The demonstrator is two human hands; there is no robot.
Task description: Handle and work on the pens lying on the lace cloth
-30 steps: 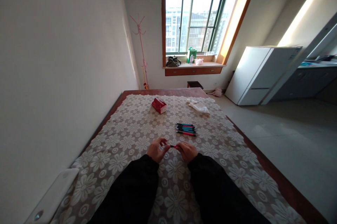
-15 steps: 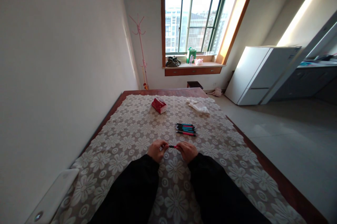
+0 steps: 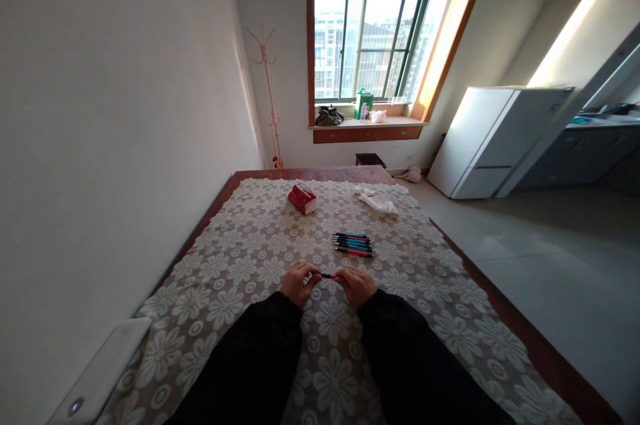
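Between my two hands is a black-and-red pen (image 3: pixel 328 276), lying crosswise, its ends hidden by my fingers. My left hand (image 3: pixel 300 283) pinches the black end, and my right hand (image 3: pixel 356 284) is closed on the red end. Just beyond my hands, several pens (image 3: pixel 353 244) in black with teal or red lie side by side in a row on the flowered tablecloth (image 3: pixel 225 305).
Farther back on the table lie a red tissue pack (image 3: pixel 303 200) and a crumpled white plastic bag (image 3: pixel 380 204). A white device (image 3: pixel 103 372) sits at the near left by the wall. The table's wooden edge (image 3: pixel 505 312) runs along the right.
Almost nothing differs. Both hands keep their grip on the pen, and the row of pens stays where it was; the view shifts very slightly.
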